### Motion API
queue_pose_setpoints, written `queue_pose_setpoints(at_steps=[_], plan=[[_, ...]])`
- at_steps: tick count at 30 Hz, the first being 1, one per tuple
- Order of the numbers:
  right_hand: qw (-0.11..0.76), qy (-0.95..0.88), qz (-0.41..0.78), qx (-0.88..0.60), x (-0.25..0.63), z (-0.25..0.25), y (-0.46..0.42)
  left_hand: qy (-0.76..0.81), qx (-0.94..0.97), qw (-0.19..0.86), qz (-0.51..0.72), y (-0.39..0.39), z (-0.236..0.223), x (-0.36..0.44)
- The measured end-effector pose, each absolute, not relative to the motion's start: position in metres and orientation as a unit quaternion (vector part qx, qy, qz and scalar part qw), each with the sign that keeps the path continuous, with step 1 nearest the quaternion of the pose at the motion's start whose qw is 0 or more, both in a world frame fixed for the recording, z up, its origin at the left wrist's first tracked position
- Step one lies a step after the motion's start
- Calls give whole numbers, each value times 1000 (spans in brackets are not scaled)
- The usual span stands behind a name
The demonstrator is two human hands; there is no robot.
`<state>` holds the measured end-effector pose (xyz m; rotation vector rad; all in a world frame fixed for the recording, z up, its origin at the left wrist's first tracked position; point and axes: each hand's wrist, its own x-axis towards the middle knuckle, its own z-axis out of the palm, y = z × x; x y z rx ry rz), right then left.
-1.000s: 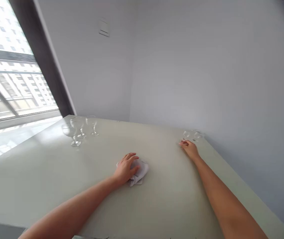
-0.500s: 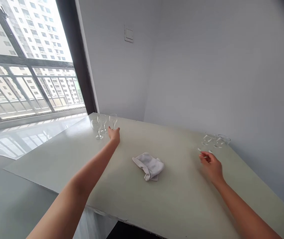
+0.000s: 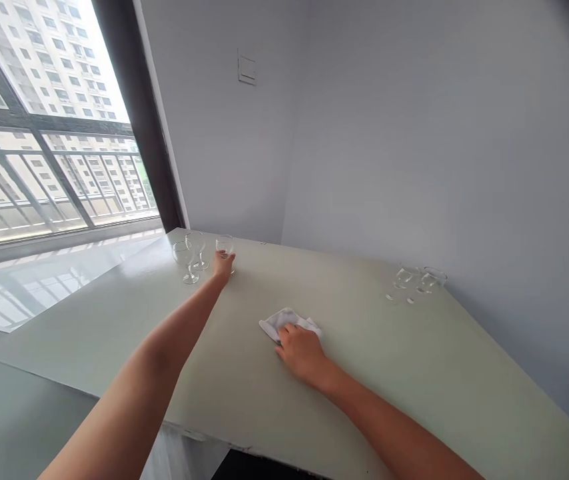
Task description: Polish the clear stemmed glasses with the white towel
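At the far left of the table, my left hand (image 3: 222, 265) has its fingers closed around a clear stemmed wine glass (image 3: 224, 243), which stands upright. Two more wine glasses, a nearer one (image 3: 183, 255) and a farther one (image 3: 195, 241), stand just left of it. My right hand (image 3: 300, 348) lies on a crumpled white cloth (image 3: 284, 319) in the middle of the table, its fingers curled onto the fabric. The fingertips are partly hidden in the folds.
More clear glassware (image 3: 433, 275) sits near the wall at the table's right rear; its exact shape is hard to make out. The pale table (image 3: 364, 400) has its front edge close to me. A large window (image 3: 54, 133) is on the left.
My right hand has moved left from near the right-hand glassware onto the cloth. My left hand has closed around the wine glass it was reaching toward. The view has shifted slightly.
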<state>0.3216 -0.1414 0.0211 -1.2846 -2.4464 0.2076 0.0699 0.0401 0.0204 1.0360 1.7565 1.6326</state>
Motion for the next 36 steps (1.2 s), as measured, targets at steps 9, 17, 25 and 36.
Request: queue_pose_setpoints(at_steps=[9,17,25,36], plan=[[506,-412,638,-409,381,61,-131,602,551,205,540,-43,32,138],[666,-310,494,-465,394,87,-160,536,727,52,426,-96,31,189],[426,-614,512,-424,361,67,-141,472,793,-55,381,-114,13,198],[338,-568,675,-329,378,30,-133,418,867,-98,254,-122,14,202]])
